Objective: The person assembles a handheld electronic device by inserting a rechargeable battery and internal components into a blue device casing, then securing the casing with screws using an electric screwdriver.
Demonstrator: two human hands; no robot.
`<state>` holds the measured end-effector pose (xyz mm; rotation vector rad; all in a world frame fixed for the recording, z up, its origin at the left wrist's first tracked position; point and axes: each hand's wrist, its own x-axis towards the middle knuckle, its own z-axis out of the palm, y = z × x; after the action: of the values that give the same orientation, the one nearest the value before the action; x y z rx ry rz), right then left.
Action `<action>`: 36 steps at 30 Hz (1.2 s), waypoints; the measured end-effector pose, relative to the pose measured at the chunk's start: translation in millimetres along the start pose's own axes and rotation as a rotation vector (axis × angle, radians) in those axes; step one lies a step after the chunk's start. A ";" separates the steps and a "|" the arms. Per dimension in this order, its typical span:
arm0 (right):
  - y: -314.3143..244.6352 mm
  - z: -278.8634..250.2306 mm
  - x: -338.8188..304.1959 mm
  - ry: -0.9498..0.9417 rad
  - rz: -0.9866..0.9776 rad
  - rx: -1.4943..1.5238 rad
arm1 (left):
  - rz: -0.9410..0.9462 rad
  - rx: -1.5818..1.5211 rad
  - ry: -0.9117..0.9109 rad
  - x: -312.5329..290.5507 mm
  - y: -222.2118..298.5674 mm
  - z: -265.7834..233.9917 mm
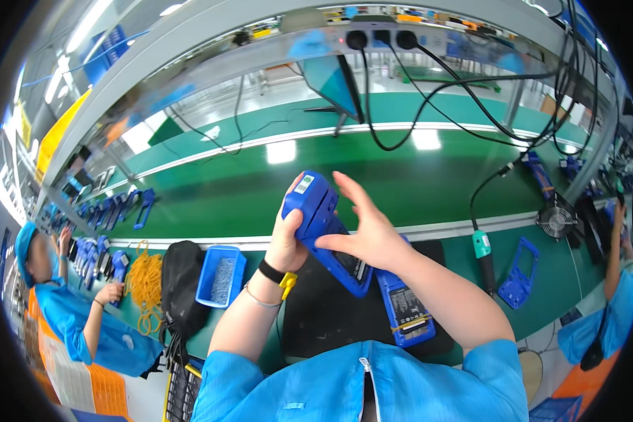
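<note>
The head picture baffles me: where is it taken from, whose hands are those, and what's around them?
There is no robot here, just a person working bare-handed. A camera worn on that person's head looks down; its wide lens bends straight edges. The left hand holds a blue device; the right hand is spread beside it, thumb perhaps touching. On the green bench, a second device lies on a black mat. A blue tray of small pieces stands left; a corded tool and a blue frame lie right.
</note>
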<state>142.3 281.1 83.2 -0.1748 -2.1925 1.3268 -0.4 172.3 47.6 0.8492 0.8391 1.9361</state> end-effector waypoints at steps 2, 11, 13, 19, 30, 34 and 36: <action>-5.3 6.5 2.7 0.022 0.011 0.008 | -0.012 0.006 -0.009 -4.1 -2.6 10.5; -7.7 20.4 -20.4 0.132 -0.029 0.210 | 0.045 0.466 0.016 -22.2 29.8 34.0; -0.7 17.5 -30.8 0.155 -0.035 0.233 | 0.062 0.518 0.050 -25.3 34.2 31.9; 20.5 -11.1 -91.4 0.183 -0.020 0.650 | 0.037 0.480 0.032 -30.0 40.8 17.6; 24.4 -5.6 -115.7 0.035 0.116 0.591 | -0.070 0.685 -0.255 -30.0 17.9 44.1; 10.1 -14.8 -126.3 -0.008 0.304 0.892 | -0.071 0.727 -0.251 -30.1 24.0 56.0; 9.7 -21.2 -131.4 0.037 0.420 0.985 | 0.104 0.889 -0.368 -33.0 29.0 57.0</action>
<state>261.1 251.6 30.0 -0.2710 -1.2754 2.4343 47.0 144.4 94.0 1.7246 1.4586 1.3681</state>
